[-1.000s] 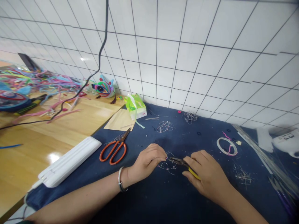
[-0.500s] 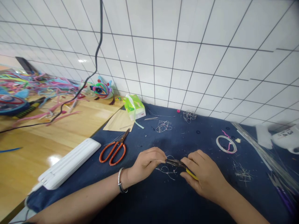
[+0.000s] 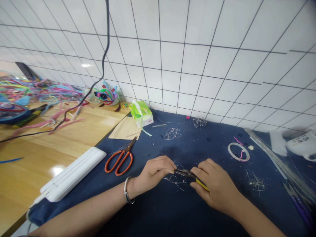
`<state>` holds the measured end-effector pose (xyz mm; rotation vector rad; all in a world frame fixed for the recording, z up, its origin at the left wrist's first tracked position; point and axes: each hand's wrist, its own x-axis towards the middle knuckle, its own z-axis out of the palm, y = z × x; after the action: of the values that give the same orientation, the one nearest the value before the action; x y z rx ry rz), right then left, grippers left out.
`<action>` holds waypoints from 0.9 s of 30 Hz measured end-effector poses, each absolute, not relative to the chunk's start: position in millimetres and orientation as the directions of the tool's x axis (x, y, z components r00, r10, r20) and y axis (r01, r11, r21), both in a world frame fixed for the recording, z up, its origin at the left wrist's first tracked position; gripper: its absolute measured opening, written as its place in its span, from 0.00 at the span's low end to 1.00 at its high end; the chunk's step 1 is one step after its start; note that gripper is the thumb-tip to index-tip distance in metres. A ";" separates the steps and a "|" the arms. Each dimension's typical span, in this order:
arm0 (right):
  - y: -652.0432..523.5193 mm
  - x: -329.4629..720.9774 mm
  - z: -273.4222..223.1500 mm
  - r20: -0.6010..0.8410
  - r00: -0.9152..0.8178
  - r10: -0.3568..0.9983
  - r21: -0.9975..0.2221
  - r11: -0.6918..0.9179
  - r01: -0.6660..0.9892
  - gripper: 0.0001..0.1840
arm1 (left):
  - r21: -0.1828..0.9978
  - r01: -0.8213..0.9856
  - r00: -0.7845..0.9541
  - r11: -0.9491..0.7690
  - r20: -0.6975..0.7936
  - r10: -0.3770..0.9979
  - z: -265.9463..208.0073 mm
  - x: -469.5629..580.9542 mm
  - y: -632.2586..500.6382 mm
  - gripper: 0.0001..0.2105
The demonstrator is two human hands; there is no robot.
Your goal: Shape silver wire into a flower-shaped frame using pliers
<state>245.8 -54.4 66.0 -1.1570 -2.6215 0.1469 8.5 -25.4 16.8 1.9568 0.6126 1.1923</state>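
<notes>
My right hand point(image 3: 213, 182) is wrapped round a pair of pliers point(image 3: 189, 173) with yellow handles, their dark jaws pointing left. At the jaw tips, my left hand point(image 3: 158, 172) pinches with thumb and forefinger on a thin wire piece point(image 3: 175, 181), part of which hangs in loops below the jaws. Small pinkish spots dot the loops. The fingers hide the spot where jaws and wire meet. A bracelet point(image 3: 127, 190) circles the left wrist. Left of that hand lie orange-handled scissors point(image 3: 120, 161), blades pointing away.
Beyond the hands, another looped wire piece point(image 3: 172, 133) and a wire tangle point(image 3: 199, 122) lie on dark blue cloth point(image 3: 148, 214). Right are a tape roll point(image 3: 238, 152), wire offcuts point(image 3: 256, 182) and purple-handled scissors point(image 3: 300, 204). A white power strip point(image 3: 74, 174) and tissue pack point(image 3: 141, 113) stand left.
Hands, pliers and wire hold nearly the same position. The whole view has shifted very slightly.
</notes>
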 end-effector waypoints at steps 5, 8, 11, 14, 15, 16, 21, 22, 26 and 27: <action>-55.1 245.7 64.2 0.184 -0.647 0.740 -0.213 0.673 0.709 0.14 | 0.800 -0.004 0.455 -0.601 0.536 0.711 16.5 7.6 -24.6 0.06; -55.6 245.5 62.5 0.172 -0.647 0.743 -0.211 0.669 0.713 0.14 | 0.804 -0.014 0.453 -0.594 0.535 0.713 16.9 7.9 -25.1 0.06; -56.0 245.0 61.5 0.169 -0.644 0.746 -0.208 0.666 0.716 0.14 | 0.812 -0.022 0.448 -0.583 0.530 0.720 16.9 8.6 -25.8 0.06; -56.6 244.4 60.9 0.171 -0.637 0.752 -0.210 0.659 0.722 0.13 | 0.819 -0.032 0.435 -0.573 0.527 0.730 15.8 8.9 -26.4 0.07; -56.8 244.3 60.7 0.171 -0.636 0.753 -0.212 0.658 0.722 0.13 | 0.822 -0.034 0.433 -0.569 0.525 0.733 15.3 8.9 -26.5 0.07; -57.0 244.2 60.6 0.172 -0.635 0.753 -0.213 0.658 0.722 0.13 | 0.823 -0.035 0.431 -0.566 0.524 0.735 14.8 8.8 -26.6 0.07; -57.3 244.7 59.5 0.186 -0.635 0.750 -0.216 0.661 0.719 0.13 | 0.831 -0.042 0.428 -0.554 0.516 0.742 13.0 8.6 -26.6 0.07; -57.2 244.7 59.3 0.189 -0.634 0.750 -0.216 0.662 0.718 0.13 | 0.834 -0.041 0.427 -0.551 0.513 0.745 12.9 8.6 -26.7 0.07; -57.2 244.4 59.0 0.181 -0.637 0.749 -0.216 0.662 0.718 0.12 | 0.841 -0.040 0.425 -0.539 0.503 0.753 13.2 8.7 -27.5 0.07; -57.3 244.3 58.8 0.178 -0.636 0.751 -0.214 0.660 0.720 0.12 | 0.842 -0.042 0.425 -0.538 0.503 0.753 13.4 8.7 -27.7 0.07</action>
<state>244.3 -57.3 58.8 -1.1866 -2.6272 0.1798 8.7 -27.7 13.4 1.8464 0.6070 1.2020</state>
